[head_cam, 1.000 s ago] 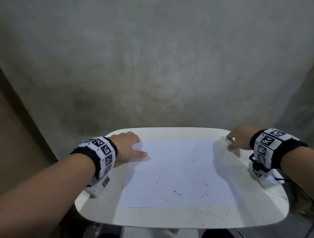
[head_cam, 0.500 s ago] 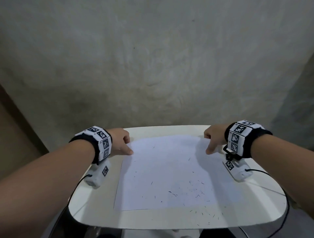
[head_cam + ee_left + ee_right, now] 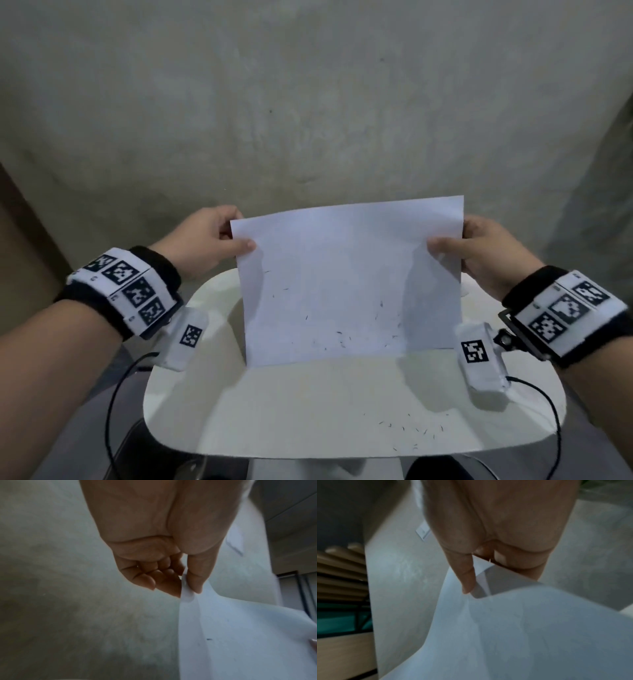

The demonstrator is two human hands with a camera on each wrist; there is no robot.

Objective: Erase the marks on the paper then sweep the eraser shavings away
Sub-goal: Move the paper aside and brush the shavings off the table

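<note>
The white paper (image 3: 349, 274) is lifted off the white table (image 3: 274, 411) and tilted, its far edge raised and its near edge low over the table. My left hand (image 3: 236, 240) pinches the sheet's upper left edge between thumb and fingers, and my right hand (image 3: 448, 246) pinches its upper right edge. In the wrist views my left hand (image 3: 184, 586) and my right hand (image 3: 481, 574) clamp the paper (image 3: 240, 635) (image 3: 513, 628). Dark eraser shavings (image 3: 342, 337) cling to the sheet's lower half. More shavings (image 3: 411, 428) lie on the table's near right. No eraser shows.
A grey concrete wall (image 3: 308, 102) rises just behind the table. Black cables (image 3: 113, 394) hang from the wrist cameras past the table's left and right edges. A brown panel (image 3: 20, 246) stands at the far left.
Both hands took hold of the paper's far corners and lifted it from flat on the table into a tilt. Shavings have slid toward its near edge.
</note>
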